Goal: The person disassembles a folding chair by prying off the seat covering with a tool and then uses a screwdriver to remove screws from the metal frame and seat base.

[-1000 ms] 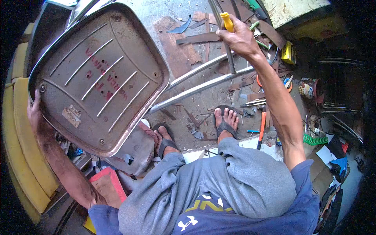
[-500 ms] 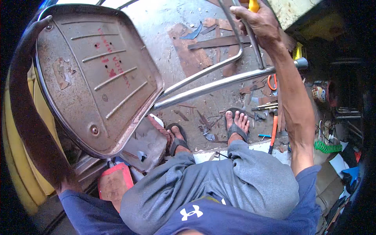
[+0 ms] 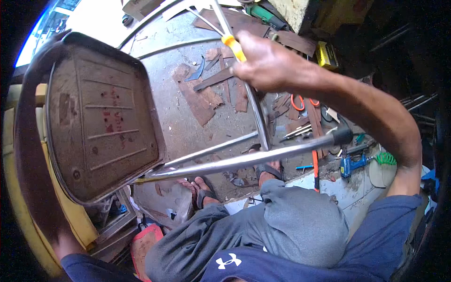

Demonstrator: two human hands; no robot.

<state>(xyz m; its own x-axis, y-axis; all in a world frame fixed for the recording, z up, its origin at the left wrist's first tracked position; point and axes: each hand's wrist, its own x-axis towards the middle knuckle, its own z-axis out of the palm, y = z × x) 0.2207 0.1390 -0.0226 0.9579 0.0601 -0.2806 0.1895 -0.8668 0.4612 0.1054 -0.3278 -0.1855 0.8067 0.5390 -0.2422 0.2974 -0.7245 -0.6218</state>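
Observation:
A metal-framed chair hangs tilted in front of me. Its rusty brown panel [image 3: 117, 117], with pressed ribs and red marks, faces me on the left. My left hand [image 3: 55, 44], dark and partly hidden, grips the panel's upper left rim. My right hand [image 3: 268, 61] is closed around a shiny cross tube [image 3: 256, 115] of the frame. The same hand holds a screwdriver with a yellow handle [image 3: 233, 47], its shaft pointing up and left. A chrome leg [image 3: 235, 162] with a dark rubber cap [image 3: 342, 136] runs across above my knees.
Brown scraps [image 3: 199, 101] litter the floor. Orange-handled scissors [image 3: 297, 102], a blue air tool [image 3: 352, 164] with a green coiled hose [image 3: 386, 159], and a green power tool [image 3: 265, 18] lie around. Yellow cushions [image 3: 70, 202] stand at left, beside a red-edged board [image 3: 145, 249].
The chair has turned and shifted, its panel moving left and its capped leg coming lower and nearer. My right hand has moved left and down in view, still holding tube and screwdriver.

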